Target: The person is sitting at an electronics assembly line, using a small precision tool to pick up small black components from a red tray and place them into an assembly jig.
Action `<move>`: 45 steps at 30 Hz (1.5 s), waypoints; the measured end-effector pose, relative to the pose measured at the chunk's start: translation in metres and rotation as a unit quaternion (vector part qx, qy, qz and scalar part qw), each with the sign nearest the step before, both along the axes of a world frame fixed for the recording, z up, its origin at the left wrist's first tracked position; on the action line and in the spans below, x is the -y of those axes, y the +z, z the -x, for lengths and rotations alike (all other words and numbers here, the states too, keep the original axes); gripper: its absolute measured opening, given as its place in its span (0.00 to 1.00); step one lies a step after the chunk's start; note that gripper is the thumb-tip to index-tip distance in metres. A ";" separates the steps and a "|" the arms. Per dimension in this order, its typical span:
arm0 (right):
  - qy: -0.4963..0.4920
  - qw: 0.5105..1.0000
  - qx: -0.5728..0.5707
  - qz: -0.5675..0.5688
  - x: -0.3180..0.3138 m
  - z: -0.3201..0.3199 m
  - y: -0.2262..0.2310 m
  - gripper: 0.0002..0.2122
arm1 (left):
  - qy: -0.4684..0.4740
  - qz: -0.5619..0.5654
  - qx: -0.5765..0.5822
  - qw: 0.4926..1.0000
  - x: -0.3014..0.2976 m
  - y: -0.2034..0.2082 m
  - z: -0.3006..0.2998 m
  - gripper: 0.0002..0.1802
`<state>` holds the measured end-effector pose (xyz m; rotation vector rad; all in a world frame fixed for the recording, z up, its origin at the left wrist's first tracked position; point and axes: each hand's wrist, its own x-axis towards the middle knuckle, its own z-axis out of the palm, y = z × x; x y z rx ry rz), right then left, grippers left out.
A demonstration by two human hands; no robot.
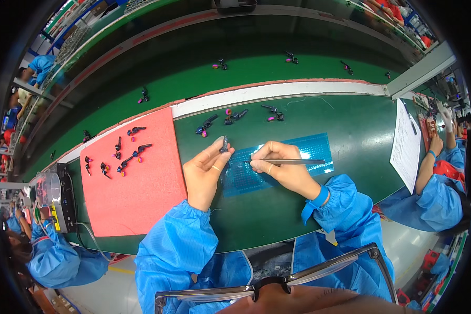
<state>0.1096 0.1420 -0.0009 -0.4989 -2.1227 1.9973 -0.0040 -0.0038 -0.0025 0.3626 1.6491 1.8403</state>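
My left hand (pixel 205 170) pinches a small dark part (pixel 224 144) upright between thumb and fingers. In my right hand (pixel 282 165) is a slim dark tool that looks like tweezers (pixel 298 161). Its front end points left toward the part, across a small gap; the fingers partly hide it. Under both hands lies a shiny translucent blue sheet (pixel 311 144) with rows of small marks. Just beyond it on the green table are several small dark parts with pink pieces, such as one dark part (pixel 206 125) near my left hand.
A pink foam mat (pixel 136 204) at left carries several similar dark parts. Beyond a white rail (pixel 277 90), more lie spaced along a green belt (pixel 183 86). A black box (pixel 65 196) stands far left. A paper sheet (pixel 404 149) and a co-worker's sleeve (pixel 434 206) are at right.
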 end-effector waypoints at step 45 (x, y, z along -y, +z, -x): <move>0.000 0.996 -0.052 0.076 -0.002 0.003 -0.003 0.04 | -0.020 0.238 -0.490 0.838 -0.118 0.015 0.154 0.08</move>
